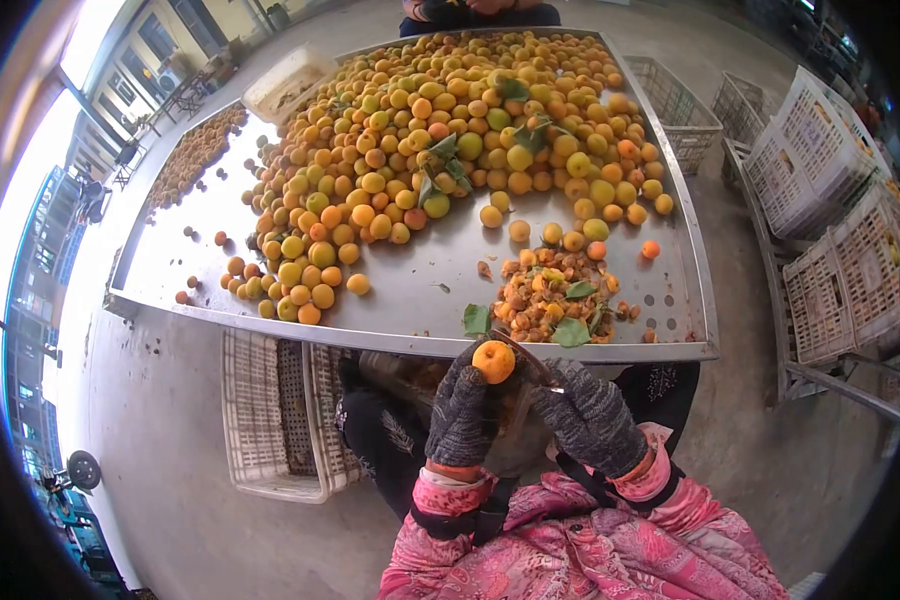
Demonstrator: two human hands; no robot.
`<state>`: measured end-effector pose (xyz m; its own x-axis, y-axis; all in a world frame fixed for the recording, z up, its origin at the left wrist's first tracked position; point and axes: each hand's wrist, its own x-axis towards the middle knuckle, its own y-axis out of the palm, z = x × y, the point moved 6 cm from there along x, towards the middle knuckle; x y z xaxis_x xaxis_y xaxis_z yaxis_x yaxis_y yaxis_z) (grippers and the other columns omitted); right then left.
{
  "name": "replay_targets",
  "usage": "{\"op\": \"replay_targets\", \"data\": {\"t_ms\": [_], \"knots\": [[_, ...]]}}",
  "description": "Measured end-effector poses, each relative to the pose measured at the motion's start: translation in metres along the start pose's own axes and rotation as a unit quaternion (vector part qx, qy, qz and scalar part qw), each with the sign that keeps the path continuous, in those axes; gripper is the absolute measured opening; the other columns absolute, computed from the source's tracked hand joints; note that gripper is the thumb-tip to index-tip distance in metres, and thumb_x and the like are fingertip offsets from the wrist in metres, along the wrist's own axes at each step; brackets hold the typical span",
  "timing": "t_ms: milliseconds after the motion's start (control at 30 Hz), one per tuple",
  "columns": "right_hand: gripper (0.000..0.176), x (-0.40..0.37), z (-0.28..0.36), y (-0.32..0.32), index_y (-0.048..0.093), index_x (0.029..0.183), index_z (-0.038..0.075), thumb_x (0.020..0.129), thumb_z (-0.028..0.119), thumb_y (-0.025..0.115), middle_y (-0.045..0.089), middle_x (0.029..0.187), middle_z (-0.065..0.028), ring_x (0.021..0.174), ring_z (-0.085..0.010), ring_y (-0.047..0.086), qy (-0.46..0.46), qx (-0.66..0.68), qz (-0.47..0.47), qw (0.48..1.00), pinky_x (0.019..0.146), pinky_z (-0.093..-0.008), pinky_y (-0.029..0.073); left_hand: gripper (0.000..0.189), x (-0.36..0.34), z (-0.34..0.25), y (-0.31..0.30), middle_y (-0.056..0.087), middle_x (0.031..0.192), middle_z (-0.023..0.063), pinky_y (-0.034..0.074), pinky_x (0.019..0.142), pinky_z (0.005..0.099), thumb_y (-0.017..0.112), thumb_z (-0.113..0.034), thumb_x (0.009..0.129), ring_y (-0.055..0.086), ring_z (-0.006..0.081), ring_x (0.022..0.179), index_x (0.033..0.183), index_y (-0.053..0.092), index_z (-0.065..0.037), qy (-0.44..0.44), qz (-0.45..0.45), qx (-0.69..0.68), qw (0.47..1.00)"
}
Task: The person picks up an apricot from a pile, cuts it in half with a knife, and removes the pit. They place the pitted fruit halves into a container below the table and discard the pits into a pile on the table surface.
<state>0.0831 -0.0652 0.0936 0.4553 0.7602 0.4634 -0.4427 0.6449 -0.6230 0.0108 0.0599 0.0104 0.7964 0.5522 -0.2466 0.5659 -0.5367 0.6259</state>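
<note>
My left hand (460,418), in a dark grey knit glove, grips a yellow-orange apricot (493,362) just in front of the table's near edge. My right hand (592,416), gloved alike, is closed around a small knife (530,362). The blade slants up and left, right at the apricot's upper side. Beyond both hands, on the metal table (410,310), lies a heap of apricot scraps (545,295) with green leaves among them. A large pile of whole apricots (410,130) covers the far part of the tabletop.
A white plastic tub (288,85) stands at the table's far left, beside smaller brownish pieces (195,150). Below the near edge sits a plastic crate (270,420). Stacked crates (810,160) rest on a rack at right. Another person (480,12) is across the table.
</note>
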Motion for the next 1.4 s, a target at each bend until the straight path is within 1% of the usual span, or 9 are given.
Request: {"op": "replay_targets", "data": {"t_ms": [167,667,800,900,933,967,1000,1067,1400], "knots": [[0.023,-0.001,0.0,0.002,0.058,0.103,0.001,0.081,0.007,0.061,0.06,0.091,-0.0151,0.074,-0.0266,0.063,0.117,0.113,-0.014,0.987,0.06,-0.0343,0.05,0.05,0.0,0.001,0.005,0.055,0.111,0.0114,0.045,0.088,0.0329,0.059,-0.031,0.085,0.054,0.0213,0.102,0.121,0.046,0.002,0.035,0.054,0.073,0.995],[0.033,-0.009,0.005,0.007,0.053,0.111,-0.001,0.082,0.013,0.061,0.061,0.087,-0.02,0.077,-0.0315,0.063,0.032,0.014,-0.025,0.999,0.064,-0.0375,0.05,0.054,-0.006,-0.008,0.04,0.058,0.104,0.012,0.046,0.082,0.0335,0.068,-0.018,0.078,0.057,0.0225,0.091,0.123,0.044,-0.003,0.05,0.066,-0.105,0.991],[0.032,-0.012,-0.005,0.012,0.054,0.111,-0.002,0.082,0.011,0.061,0.061,0.094,-0.02,0.079,-0.0295,0.063,0.113,0.055,0.01,0.992,0.067,-0.0363,0.051,0.056,-0.006,-0.009,0.047,0.056,0.108,0.0115,0.045,0.085,0.0329,0.068,-0.02,0.078,0.056,0.0219,0.096,0.125,0.043,-0.003,0.072,0.061,-0.056,0.994],[0.028,-0.007,0.015,0.008,0.056,0.108,-0.002,0.082,0.008,0.059,0.058,0.104,-0.0207,0.086,-0.0311,0.061,-0.084,-0.162,-0.025,0.983,0.073,-0.0375,0.05,0.058,-0.009,-0.004,0.046,0.054,0.109,0.0102,0.045,0.084,0.0317,0.067,-0.027,0.08,0.054,0.0199,0.097,0.126,0.041,-0.003,0.082,0.018,-0.004,0.996],[0.027,-0.002,-0.001,0.007,0.057,0.107,-0.002,0.081,0.007,0.058,0.057,0.107,-0.0218,0.09,-0.0329,0.06,0.102,0.08,-0.02,0.991,0.075,-0.0394,0.05,0.058,-0.008,-0.003,0.042,0.054,0.11,0.01,0.045,0.085,0.0308,0.066,-0.027,0.08,0.054,0.0195,0.097,0.126,0.04,-0.003,0.09,0.025,-0.006,0.996],[0.027,-0.007,-0.015,0.017,0.057,0.106,-0.002,0.081,0.005,0.058,0.055,0.11,-0.023,0.093,-0.0348,0.059,0.278,0.316,-0.015,0.907,0.078,-0.0413,0.049,0.059,-0.007,-0.004,0.04,0.054,0.111,0.0098,0.045,0.085,0.0299,0.065,-0.027,0.081,0.054,0.0191,0.098,0.127,0.039,-0.003,0.098,0.032,-0.008,0.995],[0.027,-0.01,-0.019,0.017,0.057,0.106,-0.002,0.081,0.005,0.058,0.055,0.11,-0.023,0.093,-0.0348,0.059,0.279,0.317,-0.016,0.906,0.078,-0.0413,0.049,0.059,-0.008,-0.005,0.04,0.054,0.111,0.0098,0.045,0.085,0.0299,0.065,-0.027,0.081,0.054,0.0191,0.098,0.127,0.039,-0.003,0.097,0.033,-0.007,0.995],[0.029,-0.014,-0.02,0.017,0.057,0.107,-0.002,0.079,0.004,0.058,0.054,0.11,-0.0245,0.097,-0.038,0.057,0.178,0.141,0.045,0.973,0.079,-0.044,0.049,0.058,-0.011,-0.006,0.038,0.054,0.112,0.0102,0.044,0.086,0.0292,0.064,-0.028,0.082,0.054,0.0191,0.1,0.127,0.04,-0.001,0.078,0.008,0.009,0.997],[0.027,-0.005,0.006,0.005,0.058,0.104,-0.003,0.078,0.003,0.06,0.056,0.106,-0.0244,0.088,-0.0361,0.059,-0.057,-0.038,-0.035,0.997,0.076,-0.042,0.05,0.048,-0.012,-0.001,0.037,0.053,0.116,0.0102,0.043,0.09,0.0286,0.061,-0.016,0.085,0.053,0.0184,0.104,0.125,0.043,0.0,0.038,0.004,-0.08,0.996]]}}
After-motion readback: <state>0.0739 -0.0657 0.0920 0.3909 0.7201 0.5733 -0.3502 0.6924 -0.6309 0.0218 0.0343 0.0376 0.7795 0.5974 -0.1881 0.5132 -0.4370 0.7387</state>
